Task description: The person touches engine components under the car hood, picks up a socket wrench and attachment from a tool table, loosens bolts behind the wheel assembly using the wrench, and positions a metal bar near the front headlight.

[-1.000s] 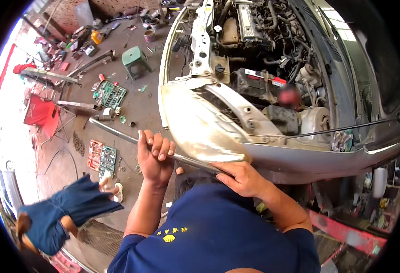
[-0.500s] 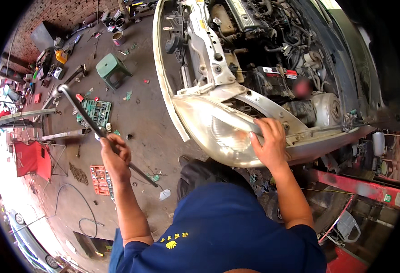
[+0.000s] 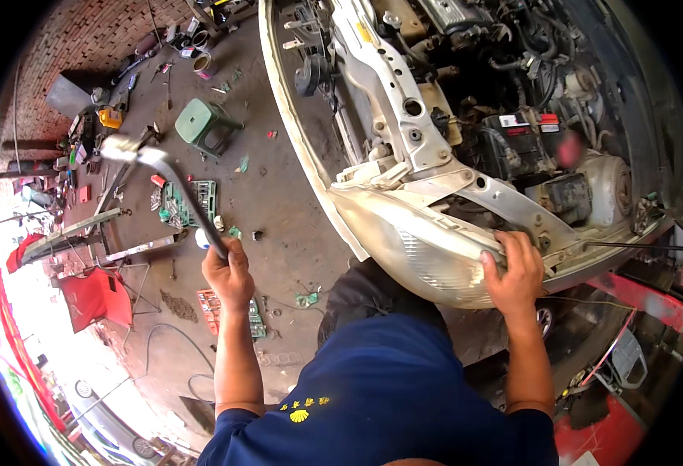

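Note:
My left hand (image 3: 229, 276) is closed around a long dark bar with a bent, shiny end that looks like a lug wrench (image 3: 192, 200). It is raised over the floor on the left, and its shiny end is smeared by motion. My right hand (image 3: 516, 273) grips the upper edge of a cloudy car headlight (image 3: 411, 252), fingers over the rim and thumb against the lens. The headlight sits at the front corner of the car, beside the pale metal front frame (image 3: 384, 85).
Behind the headlight lies the open engine bay with a battery (image 3: 516, 140). On the floor to the left are a green stool (image 3: 202, 124), a green socket set case (image 3: 202, 203), an orange tool case (image 3: 209, 307) and a red folding chair (image 3: 97, 299). A red beam (image 3: 644, 293) stands at right.
My view has shifted, so the car and floor things appear displaced. The bar's bent end has swung, and its lower end no longer shows below my left hand. My right hand stays on the headlight's edge.

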A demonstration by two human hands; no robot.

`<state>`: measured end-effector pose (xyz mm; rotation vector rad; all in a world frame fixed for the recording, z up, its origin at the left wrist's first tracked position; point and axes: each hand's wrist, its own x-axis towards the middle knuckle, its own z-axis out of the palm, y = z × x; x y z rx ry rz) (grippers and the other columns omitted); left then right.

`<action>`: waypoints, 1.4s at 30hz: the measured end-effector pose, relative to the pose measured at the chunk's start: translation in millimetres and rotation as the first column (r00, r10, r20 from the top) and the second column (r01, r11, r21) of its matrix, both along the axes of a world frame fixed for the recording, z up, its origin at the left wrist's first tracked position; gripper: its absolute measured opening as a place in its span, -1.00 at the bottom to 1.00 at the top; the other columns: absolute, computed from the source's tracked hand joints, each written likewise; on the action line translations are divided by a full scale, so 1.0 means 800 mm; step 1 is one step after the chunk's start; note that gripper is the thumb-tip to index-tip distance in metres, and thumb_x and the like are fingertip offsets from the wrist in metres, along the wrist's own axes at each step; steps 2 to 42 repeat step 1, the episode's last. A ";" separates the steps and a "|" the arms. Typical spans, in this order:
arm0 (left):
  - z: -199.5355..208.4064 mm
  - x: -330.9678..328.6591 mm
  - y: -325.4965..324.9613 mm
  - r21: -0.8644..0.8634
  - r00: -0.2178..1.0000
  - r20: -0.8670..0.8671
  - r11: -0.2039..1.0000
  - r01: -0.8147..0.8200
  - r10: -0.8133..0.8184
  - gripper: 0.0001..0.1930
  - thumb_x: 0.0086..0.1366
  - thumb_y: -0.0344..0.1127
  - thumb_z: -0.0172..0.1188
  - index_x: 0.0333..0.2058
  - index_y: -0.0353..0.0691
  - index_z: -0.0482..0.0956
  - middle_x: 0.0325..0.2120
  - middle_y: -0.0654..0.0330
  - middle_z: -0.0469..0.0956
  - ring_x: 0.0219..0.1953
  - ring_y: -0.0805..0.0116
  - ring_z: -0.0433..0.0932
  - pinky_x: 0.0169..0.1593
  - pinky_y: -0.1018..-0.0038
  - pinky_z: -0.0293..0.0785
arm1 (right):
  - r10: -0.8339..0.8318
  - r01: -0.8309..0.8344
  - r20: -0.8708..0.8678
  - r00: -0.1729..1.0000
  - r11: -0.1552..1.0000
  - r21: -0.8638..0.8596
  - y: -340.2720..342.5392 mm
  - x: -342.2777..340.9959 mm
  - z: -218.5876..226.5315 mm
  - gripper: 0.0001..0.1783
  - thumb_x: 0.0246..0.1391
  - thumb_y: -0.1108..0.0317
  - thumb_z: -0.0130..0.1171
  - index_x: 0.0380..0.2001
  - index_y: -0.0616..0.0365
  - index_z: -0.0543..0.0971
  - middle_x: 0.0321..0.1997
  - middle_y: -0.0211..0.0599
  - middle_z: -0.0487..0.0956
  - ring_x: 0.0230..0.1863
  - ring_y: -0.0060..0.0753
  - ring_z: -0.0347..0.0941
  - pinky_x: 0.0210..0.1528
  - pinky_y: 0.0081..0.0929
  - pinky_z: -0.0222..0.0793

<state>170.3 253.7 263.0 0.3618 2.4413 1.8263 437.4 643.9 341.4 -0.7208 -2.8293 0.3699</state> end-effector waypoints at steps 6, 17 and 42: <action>0.000 -0.010 0.004 0.101 1.000 -0.029 0.995 -0.007 0.010 -0.54 0.50 0.03 0.30 -0.43 -0.21 0.43 -0.68 0.41 0.35 -0.62 0.61 0.26 -0.54 0.51 0.12 | 0.008 -0.008 0.004 1.000 1.000 -0.005 0.002 0.002 -0.001 -0.57 0.09 0.13 0.39 -0.04 0.14 0.66 -0.04 -0.13 0.64 -0.05 0.02 0.59 -0.01 -0.09 0.45; 0.000 -0.010 0.004 0.101 1.000 -0.029 0.995 -0.007 0.010 -0.54 0.50 0.03 0.30 -0.43 -0.21 0.43 -0.68 0.41 0.35 -0.62 0.61 0.26 -0.54 0.51 0.12 | 0.008 -0.008 0.004 1.000 1.000 -0.005 0.002 0.002 -0.001 -0.57 0.09 0.13 0.39 -0.04 0.14 0.66 -0.04 -0.13 0.64 -0.05 0.02 0.59 -0.01 -0.09 0.45; 0.000 -0.010 0.004 0.101 1.000 -0.029 0.995 -0.007 0.010 -0.54 0.50 0.03 0.30 -0.43 -0.21 0.43 -0.68 0.41 0.35 -0.62 0.61 0.26 -0.54 0.51 0.12 | 0.008 -0.008 0.004 1.000 1.000 -0.005 0.002 0.002 -0.001 -0.57 0.09 0.13 0.39 -0.04 0.14 0.66 -0.04 -0.13 0.64 -0.05 0.02 0.59 -0.01 -0.09 0.45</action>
